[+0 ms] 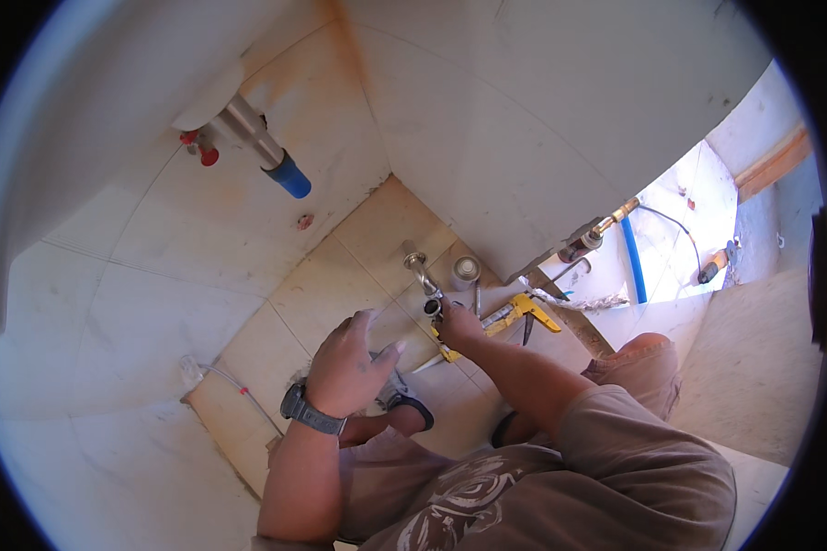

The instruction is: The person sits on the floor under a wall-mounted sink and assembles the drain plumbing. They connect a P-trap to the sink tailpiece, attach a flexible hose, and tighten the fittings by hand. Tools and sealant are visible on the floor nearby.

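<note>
Tiled floor (326,289): cream, between pale walls (202,266).
Curved metal pipe (417,264): at 11 o'clock from the right hand (459,328), long axis running 11 to 5.
Right hand: nearer, fingers curled on the pipe's lower end.
Left hand (345,365): loosely spread, seemingly empty; pipe at 1 o'clock, apart.

Beige tiled floor (340,285) — on it, a yellow caulking gun (526,306) and a round can (466,268) near the wall (487,165).

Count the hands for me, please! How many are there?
2: the open left hand, left of the picture's middle, and the right hand, farther right, holding the curved silvery pipe.
</note>
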Demonstrator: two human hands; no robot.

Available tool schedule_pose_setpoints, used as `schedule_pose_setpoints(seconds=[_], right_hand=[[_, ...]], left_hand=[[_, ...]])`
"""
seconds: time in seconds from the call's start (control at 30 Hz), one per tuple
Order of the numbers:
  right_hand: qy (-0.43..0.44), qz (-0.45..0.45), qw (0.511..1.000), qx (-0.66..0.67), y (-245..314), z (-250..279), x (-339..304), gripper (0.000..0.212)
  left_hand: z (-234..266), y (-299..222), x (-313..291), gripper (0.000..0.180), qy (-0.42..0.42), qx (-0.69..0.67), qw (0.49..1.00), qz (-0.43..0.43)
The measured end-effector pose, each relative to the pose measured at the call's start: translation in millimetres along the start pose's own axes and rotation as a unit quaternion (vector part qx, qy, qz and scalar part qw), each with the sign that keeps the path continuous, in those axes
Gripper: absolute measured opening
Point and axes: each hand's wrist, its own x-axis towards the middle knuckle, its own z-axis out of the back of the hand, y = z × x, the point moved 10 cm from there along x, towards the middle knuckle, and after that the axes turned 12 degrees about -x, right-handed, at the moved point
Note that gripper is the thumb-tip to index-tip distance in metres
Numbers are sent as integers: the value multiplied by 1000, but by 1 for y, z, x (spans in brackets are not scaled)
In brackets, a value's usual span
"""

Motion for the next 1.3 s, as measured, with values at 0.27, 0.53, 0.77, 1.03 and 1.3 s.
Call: schedule_pose_setpoints(seconds=[0.27,0.53,0.77,1.03,1.3], right_hand=[[-15,-8,994,112,9,13,18,53],[123,157,849,490,105,120,-74,55],[34,250,873,417,129,196,-117,52],[29,206,940,269,128,219,-120,63],[103,148,947,266,112,217,-126,56]], left_hand=[[-16,35,11,62,21,-2,999,42],[-34,26,29,66,16,60,998,3],[-33,11,23,45,-24,4,1000,-1],[-25,-1,7,41,-40,-32,999,8],[-25,-2,8,38,21,3,998,-51]])
